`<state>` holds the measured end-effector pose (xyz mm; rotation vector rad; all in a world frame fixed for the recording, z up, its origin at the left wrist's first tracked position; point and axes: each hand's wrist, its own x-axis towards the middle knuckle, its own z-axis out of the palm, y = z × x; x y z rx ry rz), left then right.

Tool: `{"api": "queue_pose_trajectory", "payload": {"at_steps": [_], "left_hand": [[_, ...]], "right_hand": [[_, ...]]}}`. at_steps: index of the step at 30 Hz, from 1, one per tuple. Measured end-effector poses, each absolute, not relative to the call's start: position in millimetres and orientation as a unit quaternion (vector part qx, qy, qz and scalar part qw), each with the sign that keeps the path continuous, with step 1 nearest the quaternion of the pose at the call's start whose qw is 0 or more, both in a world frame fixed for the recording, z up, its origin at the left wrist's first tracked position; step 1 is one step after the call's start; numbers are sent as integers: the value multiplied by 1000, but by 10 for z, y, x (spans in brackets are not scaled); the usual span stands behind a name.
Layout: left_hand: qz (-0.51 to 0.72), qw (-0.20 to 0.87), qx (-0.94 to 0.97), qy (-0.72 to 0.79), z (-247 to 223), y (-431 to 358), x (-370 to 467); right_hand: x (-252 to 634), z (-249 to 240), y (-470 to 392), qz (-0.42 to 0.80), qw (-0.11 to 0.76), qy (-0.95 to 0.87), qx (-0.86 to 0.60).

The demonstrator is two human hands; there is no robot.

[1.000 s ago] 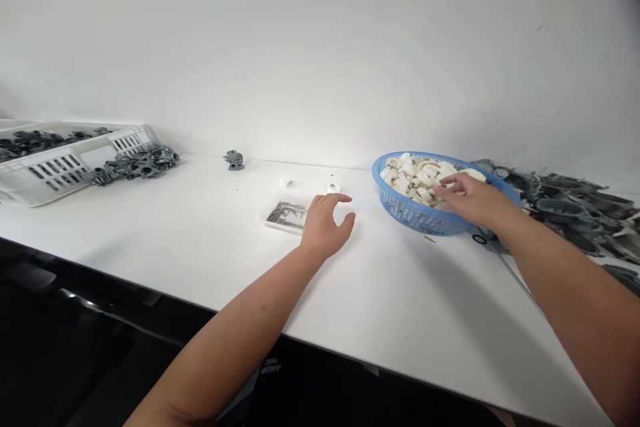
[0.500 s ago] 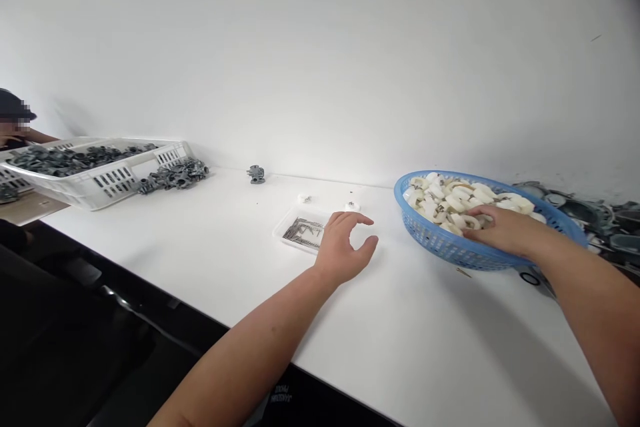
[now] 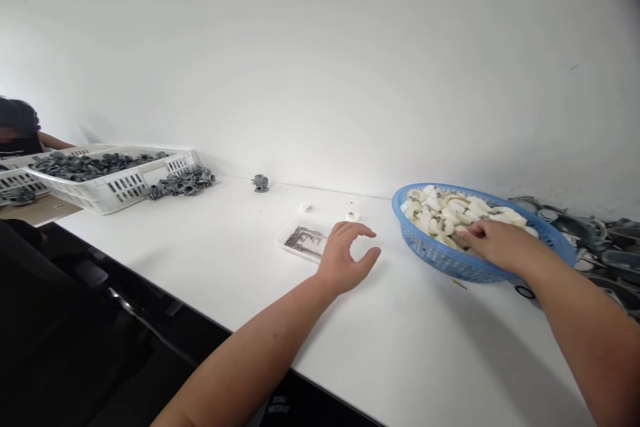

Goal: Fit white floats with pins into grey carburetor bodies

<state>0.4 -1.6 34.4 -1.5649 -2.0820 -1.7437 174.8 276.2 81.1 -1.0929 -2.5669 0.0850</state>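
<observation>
My left hand (image 3: 347, 257) hovers over the white table just right of a small white tray (image 3: 281, 244). Its thumb and fingers are spread in a wide curve with nothing between them. In the tray lie thin metal pins (image 3: 300, 239), partly covered by the hand. My right hand (image 3: 493, 243) reaches into a blue plastic basket (image 3: 425, 250) heaped with white ring-shaped plastic parts (image 3: 440, 210), some bearing small metal pieces. Thumb and fingers are pinched together at the heap; what lies between the tips is hidden.
Two white parts (image 3: 306, 207) lie behind the tray, and a grey fitting (image 3: 260, 183) stands near the wall. At left are a white crate (image 3: 117, 190) of grey fittings and a loose pile (image 3: 183, 181). More grey parts (image 3: 615, 260) lie right. Another person (image 3: 25, 127) sits far left.
My right hand has closed its fingers into a pinch at the white parts in the basket. My left hand keeps its open curve. The whole view has shifted slightly.
</observation>
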Motion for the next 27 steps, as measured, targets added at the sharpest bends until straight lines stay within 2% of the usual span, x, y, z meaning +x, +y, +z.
{"api": "queue_pose_trajectory", "payload": {"at_steps": [2,4,7,9,12,15,18,21,23,26,27], "left_hand": [[-554,-2,-499,-666,342,-20,25],[-547,-9,-513,-661,330,-20,56],[-538,-21,-535,-651,320,-24,113],[-537,-23,-536,-651,324,-36,155],[-542,-5,-541,-643,326,-57,206],[-558,40,-541,-628,329,-75,191],[-600,107,-469,-639,386,-124,44],[-628,164,-376,-662,504,-253,-311],[-592,192,-361,-694,575,-379,-694],[-434,241,-304,-813,579,-575,-1433],[-414,244,-280,-831,543,-633,-1689]], "right_hand": [[1799,814,2633,-25,236,-892,-384],[1875,775,2466,-99,367,-858,-345],[1996,625,2173,-156,540,-802,-202],[2034,487,1951,-160,580,-795,-80],[1974,293,1591,-117,518,-844,82],[1833,183,1309,-51,450,-879,151],[1738,153,1240,-1,403,-901,160],[1723,129,1343,26,393,-912,115],[1730,93,1422,46,382,-918,94],[1729,24,1484,92,329,-936,84],[1725,5,1493,103,310,-941,82]]}}
